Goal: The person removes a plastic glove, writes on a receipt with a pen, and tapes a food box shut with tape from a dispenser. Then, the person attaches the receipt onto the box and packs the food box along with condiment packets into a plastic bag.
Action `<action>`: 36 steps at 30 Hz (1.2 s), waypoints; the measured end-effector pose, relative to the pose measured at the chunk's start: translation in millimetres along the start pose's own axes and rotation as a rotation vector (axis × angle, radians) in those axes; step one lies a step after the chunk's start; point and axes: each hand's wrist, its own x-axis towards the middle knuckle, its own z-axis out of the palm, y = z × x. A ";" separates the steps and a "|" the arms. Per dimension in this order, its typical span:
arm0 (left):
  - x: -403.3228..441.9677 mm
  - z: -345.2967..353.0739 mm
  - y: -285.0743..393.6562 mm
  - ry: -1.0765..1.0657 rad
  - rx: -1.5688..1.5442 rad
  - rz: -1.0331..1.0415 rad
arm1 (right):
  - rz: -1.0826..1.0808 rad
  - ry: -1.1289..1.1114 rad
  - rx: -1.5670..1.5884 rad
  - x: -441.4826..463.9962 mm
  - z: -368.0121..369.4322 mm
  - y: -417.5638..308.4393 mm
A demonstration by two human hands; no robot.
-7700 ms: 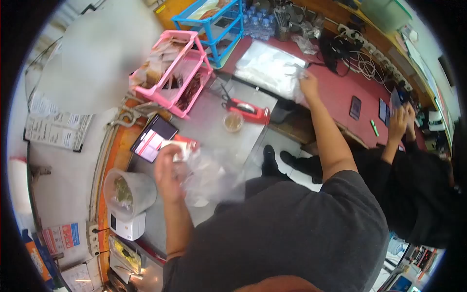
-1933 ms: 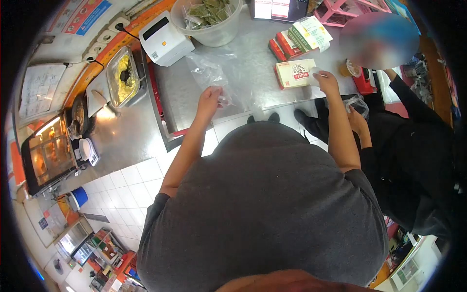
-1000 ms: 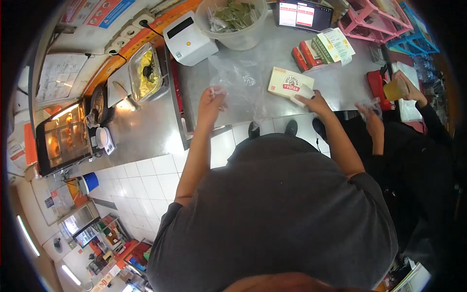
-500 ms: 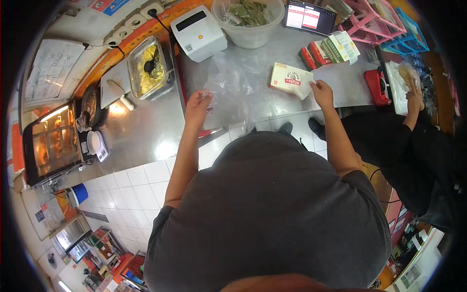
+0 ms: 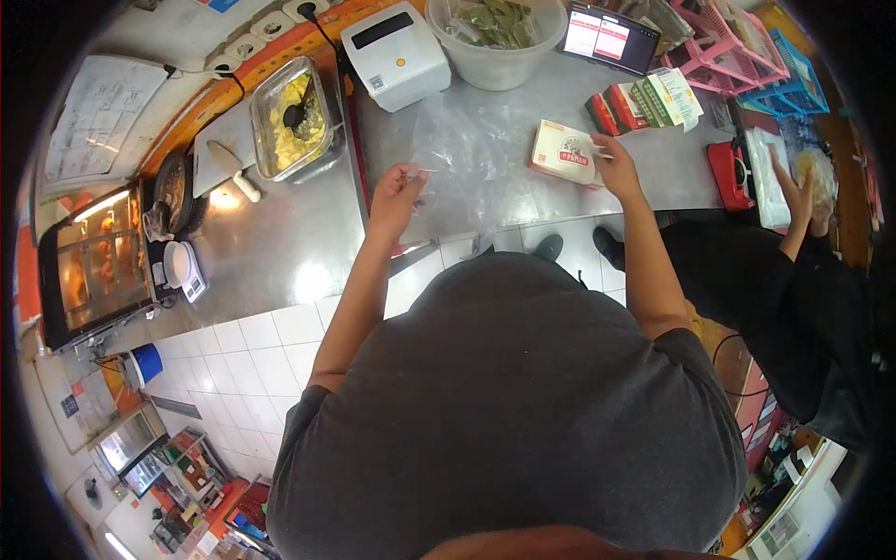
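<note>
My left hand [image 5: 399, 198] is closed in a pinch on the edge of a clear plastic bag [image 5: 457, 154]. The bag lies crumpled and spread over the steel counter to the right of that hand. A cream cardboard food box [image 5: 558, 149] with a red and black printed logo rests on the counter, right of the bag. My right hand [image 5: 616, 168] has its fingers closed on the right end of this box and partly hides it.
A white label printer [image 5: 397, 56], a tub [image 5: 495, 67] of leaf-like packets and a tablet [image 5: 609, 37] stand behind. Several small cartons [image 5: 644, 101] are at right. A knife [image 5: 233, 173] lies left, near a glass dish [image 5: 271, 149]. A co-worker's hands [image 5: 803, 201] hold a clear bag.
The view has shifted slightly. My right fingers have moved from the box's near right corner further up over its right end. My left hand keeps its pinch. The co-worker's hands have moved.
</note>
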 end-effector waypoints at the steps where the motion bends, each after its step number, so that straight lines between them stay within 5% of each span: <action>1: 0.2 -1.0 -0.1 -0.006 0.011 -0.002 | -0.091 -0.002 -0.333 -0.1 -4.2 -3.0; 3: 0.9 -1.9 -1.3 -0.017 0.026 -0.005 | -0.138 0.060 -0.801 -8.2 -0.8 -20.7; 7: 3.1 -2.5 -5.8 -0.014 -0.002 0.006 | -0.112 0.137 -0.974 -3.0 14.2 -29.9; 10: 0.1 -3.4 -3.3 -0.015 0.006 0.003 | 0.009 0.199 -0.930 3.8 10.9 -20.0; 12: -0.1 -4.6 -1.1 -0.015 0.014 0.006 | 0.295 0.149 -0.670 15.2 -3.9 8.1; 13: 1.0 -5.8 -4.0 -0.013 -0.001 0.011 | 0.619 0.102 -0.256 7.8 -1.8 -19.8; 14: 2.4 -6.9 -6.9 -0.013 -0.018 0.016 | 0.622 0.104 -0.250 -0.4 1.7 -20.2; 16: 2.7 -7.9 -7.0 -0.013 -0.001 0.000 | 0.586 0.135 0.250 -15.7 7.5 -10.3; 20: 7.7 -3.2 -4.7 -0.032 0.000 -0.018 | 0.310 0.092 0.205 -28.5 23.7 0.4; 28: 11.7 14.6 13.5 -0.050 0.035 0.012 | -0.100 0.024 -0.564 -7.3 24.4 -1.4; 31: 14.0 14.1 10.8 -0.074 0.030 0.009 | 0.046 0.238 -0.985 -4.5 21.9 -23.8; 36: 12.0 9.5 5.8 -0.083 0.038 -0.010 | 0.111 0.162 -1.023 19.9 1.1 0.0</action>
